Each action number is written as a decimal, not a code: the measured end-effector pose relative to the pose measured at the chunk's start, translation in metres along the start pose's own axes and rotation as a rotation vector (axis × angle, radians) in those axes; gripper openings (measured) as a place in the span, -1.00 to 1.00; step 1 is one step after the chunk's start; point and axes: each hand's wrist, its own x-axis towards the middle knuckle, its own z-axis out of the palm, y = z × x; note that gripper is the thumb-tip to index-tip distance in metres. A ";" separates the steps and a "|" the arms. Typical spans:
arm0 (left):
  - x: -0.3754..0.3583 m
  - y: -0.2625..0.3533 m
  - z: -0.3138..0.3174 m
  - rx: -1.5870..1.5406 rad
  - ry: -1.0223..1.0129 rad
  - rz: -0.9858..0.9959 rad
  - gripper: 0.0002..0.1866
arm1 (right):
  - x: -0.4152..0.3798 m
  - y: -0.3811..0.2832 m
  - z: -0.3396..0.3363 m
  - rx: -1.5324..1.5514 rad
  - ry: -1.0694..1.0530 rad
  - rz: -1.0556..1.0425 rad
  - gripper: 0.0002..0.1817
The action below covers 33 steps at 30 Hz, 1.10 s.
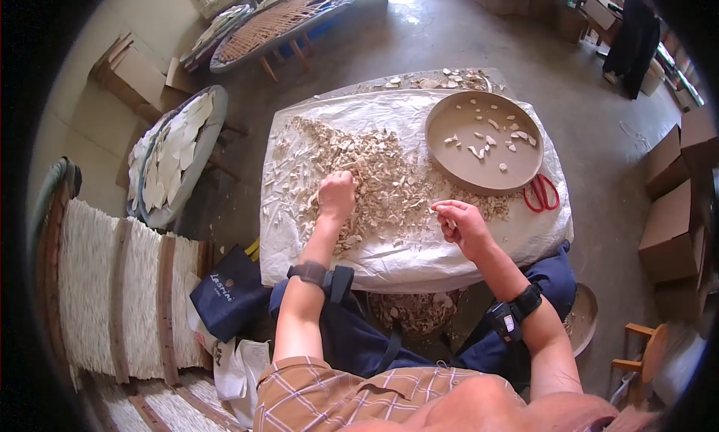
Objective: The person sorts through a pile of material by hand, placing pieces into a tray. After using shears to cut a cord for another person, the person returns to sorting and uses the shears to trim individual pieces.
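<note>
One heap of pale chips [382,181] spreads over a white cloth [389,271].
Left hand [337,196] curls at the heap, contents hidden; right hand [462,226] pinches a small pale piece [450,223] near the round tray [498,179], likely placed for easy reach.

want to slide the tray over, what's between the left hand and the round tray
Part of the heap of pale chips, spread over the white cloth, lies between the left hand and the round tray, as the head view shows.
</note>
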 end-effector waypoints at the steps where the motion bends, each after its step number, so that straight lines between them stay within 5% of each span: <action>1: -0.001 0.002 -0.004 0.002 -0.006 0.003 -0.94 | 0.000 0.001 -0.001 -0.024 -0.006 -0.003 -0.84; 3: 0.001 0.008 -0.012 -0.520 -0.026 -0.230 -0.89 | -0.001 0.004 -0.002 -0.043 -0.010 -0.006 -0.84; 4: 0.002 0.013 -0.017 -0.519 -0.028 -0.227 -0.89 | -0.001 0.004 -0.001 -0.080 -0.005 -0.015 -0.83; 6: 0.005 0.027 -0.023 -1.261 -0.280 -0.449 -0.82 | -0.001 0.004 0.001 -0.117 0.003 -0.034 -0.83; 10: -0.008 0.074 -0.044 -1.597 -0.544 -0.345 -0.81 | -0.002 0.003 0.007 -0.232 0.037 -0.035 -0.79; 14: -0.014 0.093 -0.044 -1.616 -0.612 -0.139 -0.89 | -0.001 0.006 0.008 -0.224 0.019 -0.055 -0.75; 21: -0.020 0.101 -0.049 -1.582 -0.376 0.086 -0.91 | 0.000 -0.001 0.004 -0.016 -0.021 0.026 -0.75; 31: -0.022 0.104 -0.052 -1.464 -0.277 0.150 -0.90 | 0.001 0.000 0.000 -0.130 -0.048 -0.083 -0.83; 33: -0.023 0.106 -0.054 -1.759 -0.453 -0.076 -0.85 | 0.001 0.001 -0.001 -0.171 -0.025 -0.115 -0.84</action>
